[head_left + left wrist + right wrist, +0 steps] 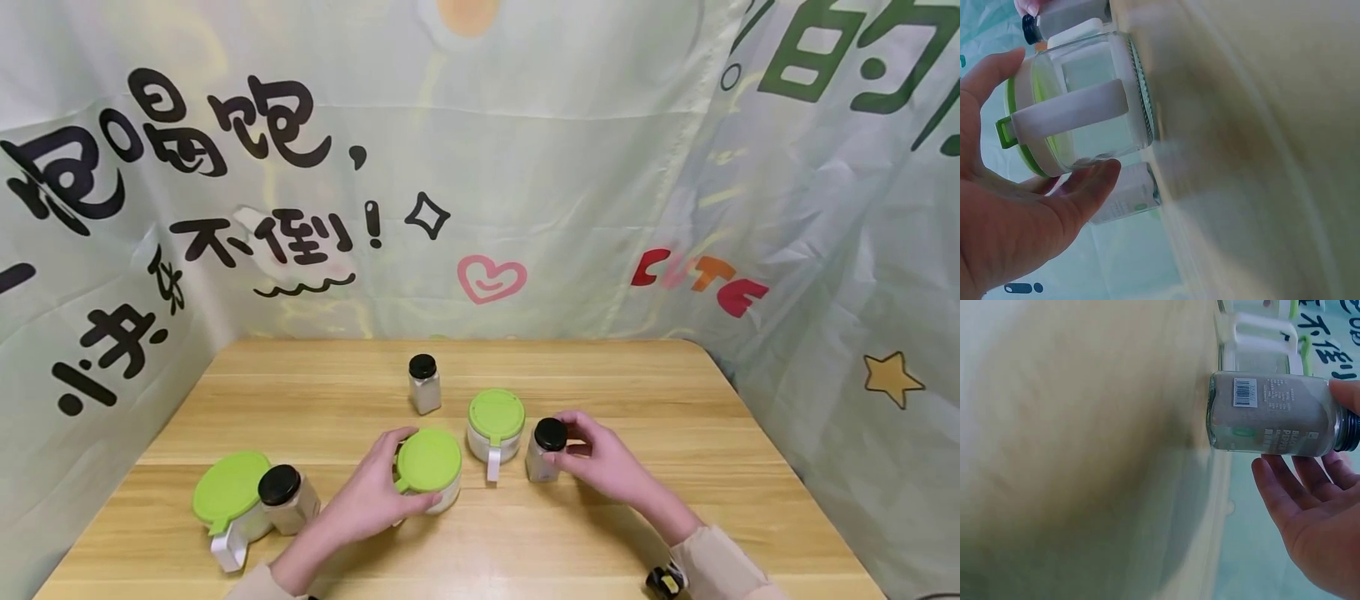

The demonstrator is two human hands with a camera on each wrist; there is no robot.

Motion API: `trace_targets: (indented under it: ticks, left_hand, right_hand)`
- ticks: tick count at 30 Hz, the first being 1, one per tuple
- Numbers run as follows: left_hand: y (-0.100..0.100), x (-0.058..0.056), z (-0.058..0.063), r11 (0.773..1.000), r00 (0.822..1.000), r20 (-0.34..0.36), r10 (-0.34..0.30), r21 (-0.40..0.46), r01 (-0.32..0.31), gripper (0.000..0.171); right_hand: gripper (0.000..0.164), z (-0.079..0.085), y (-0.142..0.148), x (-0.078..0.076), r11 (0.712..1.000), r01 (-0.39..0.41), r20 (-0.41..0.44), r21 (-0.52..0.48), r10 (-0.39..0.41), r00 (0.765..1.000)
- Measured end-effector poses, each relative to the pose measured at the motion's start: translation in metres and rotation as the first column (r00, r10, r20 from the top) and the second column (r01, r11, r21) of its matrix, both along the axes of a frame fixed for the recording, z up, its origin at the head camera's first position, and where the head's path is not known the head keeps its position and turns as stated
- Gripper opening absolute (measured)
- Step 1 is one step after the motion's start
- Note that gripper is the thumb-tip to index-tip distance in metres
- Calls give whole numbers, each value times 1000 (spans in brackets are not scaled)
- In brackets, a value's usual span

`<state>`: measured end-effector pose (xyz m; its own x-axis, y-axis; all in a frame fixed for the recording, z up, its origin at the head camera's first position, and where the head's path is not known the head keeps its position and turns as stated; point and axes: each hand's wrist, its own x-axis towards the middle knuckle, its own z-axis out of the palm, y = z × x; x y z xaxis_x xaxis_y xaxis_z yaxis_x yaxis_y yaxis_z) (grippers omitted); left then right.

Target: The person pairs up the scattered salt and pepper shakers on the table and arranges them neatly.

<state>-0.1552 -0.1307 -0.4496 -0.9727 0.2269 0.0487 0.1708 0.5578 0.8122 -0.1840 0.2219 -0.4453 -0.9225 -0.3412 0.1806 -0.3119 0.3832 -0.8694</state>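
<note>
My left hand (367,493) curls round a glass seasoning jar with a green lid (430,461), thumb on the near side and fingers on the far side. In the left wrist view this clear jar's white handle (1072,112) points at the camera. My right hand (603,458) holds a pepper bottle (542,465) near its black cap, with the thumb at the neck. Its printed label and barcode (1245,392) show in the right wrist view. Between the hands stands a second green-lidded jar (497,417), close beside the pepper bottle.
At the left, a third green-lidded jar (231,492) stands against another black-capped bottle (294,502), near my left forearm. One more black-capped bottle (425,387) stands farther back on the wooden table (615,375). Printed cloth (570,192) hangs behind and at both sides.
</note>
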Motion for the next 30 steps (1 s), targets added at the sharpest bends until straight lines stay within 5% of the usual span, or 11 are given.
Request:
trace_targets:
  ticks: [16, 30]
  left_hand:
    - [-7, 18, 2, 999, 999, 38, -38, 34, 37, 94]
    - [-22, 26, -3, 977, 983, 3, -183, 110, 181, 78]
  right_hand:
    - [45, -5, -25, 30, 993, -105, 35, -61, 107, 994]
    - [44, -3, -56, 37, 983, -174, 95, -61, 179, 979]
